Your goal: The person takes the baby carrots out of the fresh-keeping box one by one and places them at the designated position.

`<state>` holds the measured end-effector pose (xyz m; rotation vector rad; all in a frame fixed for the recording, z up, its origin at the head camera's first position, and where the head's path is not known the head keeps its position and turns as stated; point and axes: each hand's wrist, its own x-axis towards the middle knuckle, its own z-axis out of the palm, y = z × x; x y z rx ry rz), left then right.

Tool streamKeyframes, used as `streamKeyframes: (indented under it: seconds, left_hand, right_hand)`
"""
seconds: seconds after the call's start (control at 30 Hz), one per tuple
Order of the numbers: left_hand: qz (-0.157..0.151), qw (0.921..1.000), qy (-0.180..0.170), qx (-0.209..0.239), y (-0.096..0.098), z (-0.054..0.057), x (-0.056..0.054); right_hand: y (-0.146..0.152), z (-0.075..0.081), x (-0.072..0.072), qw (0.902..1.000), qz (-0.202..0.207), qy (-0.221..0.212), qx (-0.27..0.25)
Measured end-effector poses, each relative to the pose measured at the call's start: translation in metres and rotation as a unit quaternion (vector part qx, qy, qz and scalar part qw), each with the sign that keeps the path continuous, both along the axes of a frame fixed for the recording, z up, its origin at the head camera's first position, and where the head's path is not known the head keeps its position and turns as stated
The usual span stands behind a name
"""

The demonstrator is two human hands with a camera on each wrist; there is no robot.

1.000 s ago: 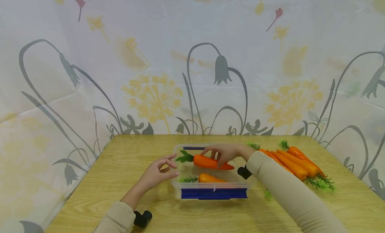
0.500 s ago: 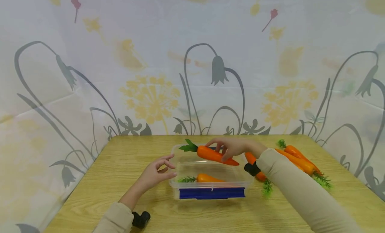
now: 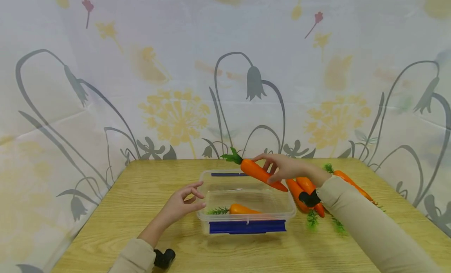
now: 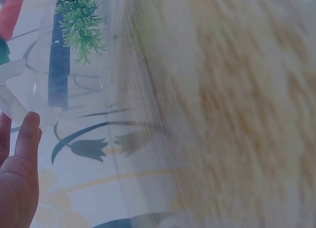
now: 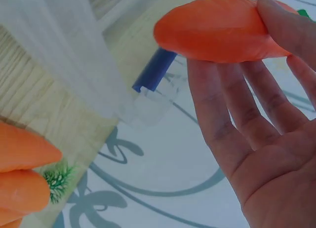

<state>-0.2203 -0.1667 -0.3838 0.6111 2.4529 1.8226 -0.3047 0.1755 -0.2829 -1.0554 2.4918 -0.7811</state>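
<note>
My right hand (image 3: 287, 166) pinches an orange carrot (image 3: 258, 172) with dark green leaves, held tilted above the back right of a clear plastic box (image 3: 247, 217). In the right wrist view the thumb lies on one side of the carrot (image 5: 217, 30) and the fingers on the other. Inside the box lies another carrot (image 3: 243, 209), its feathery green top toward the left wall. Beside that left wall is my left hand (image 3: 181, 204), fingers loosely bent and holding nothing. Its fingertips are close to the rim; whether they touch it I cannot tell.
Several more carrots (image 3: 298, 196) lie on the wooden table (image 3: 158, 179) to the right of the box, partly hidden by my right sleeve (image 3: 366, 226). Blue latches (image 3: 248, 227) run along the box's front and back sides. A patterned cloth (image 3: 176, 69) hangs behind the table.
The held carrot has risen from inside the box and shifted right with my right hand, its leafy end tipping up. My left hand has stayed by the box's left side.
</note>
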Motion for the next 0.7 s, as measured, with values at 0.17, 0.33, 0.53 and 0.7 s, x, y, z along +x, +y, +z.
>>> streamKeyframes:
  seconds: [0.17, 0.33, 0.53, 0.7]
  left_hand:
    - [-0.002, 1.0000, 0.002, 0.003, 0.000, 0.000, 0.000]
    - [-0.001, 1.0000, 0.006, -0.002, 0.000, 0.000, 0.001]
    - [-0.003, 1.0000, 0.008, -0.002, -0.001, 0.000, 0.001]
    - [-0.005, 0.9999, 0.011, -0.001, -0.001, 0.000, 0.000]
  right_hand:
    - [0.011, 0.002, 0.004, 0.9996, -0.012, 0.019, -0.018]
    - [0.021, 0.002, 0.006, 0.9991, -0.015, 0.020, -0.034]
    - [0.034, 0.001, 0.010, 0.9983, -0.037, 0.013, -0.044]
    - [0.048, -0.004, 0.010, 0.9970, -0.053, 0.012, -0.054]
